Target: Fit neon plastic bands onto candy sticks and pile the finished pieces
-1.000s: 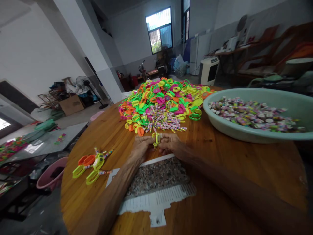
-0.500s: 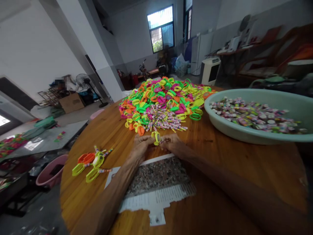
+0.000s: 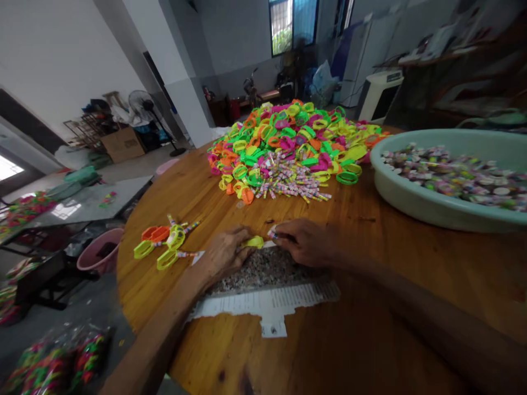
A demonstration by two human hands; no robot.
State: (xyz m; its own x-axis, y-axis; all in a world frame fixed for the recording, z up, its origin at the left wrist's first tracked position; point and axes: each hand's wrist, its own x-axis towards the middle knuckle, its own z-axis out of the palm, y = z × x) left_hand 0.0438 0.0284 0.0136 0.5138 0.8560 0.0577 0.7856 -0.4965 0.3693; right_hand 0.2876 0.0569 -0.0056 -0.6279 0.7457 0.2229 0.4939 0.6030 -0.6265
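Note:
My left hand point(image 3: 226, 253) is closed round a yellow plastic toy watch point(image 3: 256, 242), low over the table; part of the watch is hidden by the fingers. In my right hand point(image 3: 302, 241) the fingertips pinch a small wrapped candy tube point(image 3: 272, 232), white and pink, a short way right of the watch. Under both hands lies a speckled stone slab point(image 3: 267, 271) on torn printed paper point(image 3: 242, 303). Left of my left hand are several yellow and orange toy watches point(image 3: 167, 259) with striped tubes attached.
A big heap of bright toy watches point(image 3: 284, 131) covers the back of the round wooden table point(image 3: 164, 323), with striped tubes point(image 3: 294, 181) piled before it. A pale green basin point(image 3: 428, 206) of wrapped pieces stands at the right. A pink tub point(image 3: 94, 258) is on the floor at left.
My hands have moved apart and sit lower over the slab, the watch in the left and the tube in the right. The camera view has tilted down and shifted left.

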